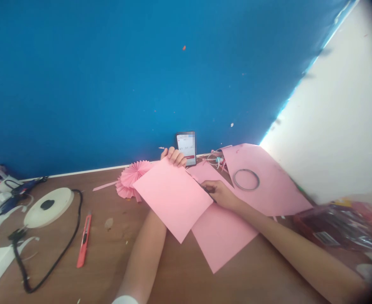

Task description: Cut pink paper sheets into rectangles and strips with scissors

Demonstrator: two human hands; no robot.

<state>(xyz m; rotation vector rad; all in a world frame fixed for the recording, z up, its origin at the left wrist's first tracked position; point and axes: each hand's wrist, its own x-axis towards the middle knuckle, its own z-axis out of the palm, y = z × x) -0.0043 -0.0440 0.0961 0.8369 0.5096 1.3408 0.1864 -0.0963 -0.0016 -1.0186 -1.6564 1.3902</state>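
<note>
My left hand (174,156) grips the upper edge of a pink paper sheet (173,198), its fingers folded over the top and the forearm passing behind it. The sheet is held up at a tilt above the table. At the sheet's right edge my right hand (217,192) is closed around dark scissors (207,192), mostly hidden by the fingers and the paper. Below and behind, another pink sheet (222,236) lies on the table, partly covered by the raised one. Left of my left hand sit pleated pink paper fans (133,175).
A phone (186,147) leans against the blue wall. A grey ring (246,179) lies on a large pink sheet (273,190). A red box cutter (84,240), a black cord (78,219) and a cream disc (49,215) occupy the left; plastic packets (341,223) lie at right.
</note>
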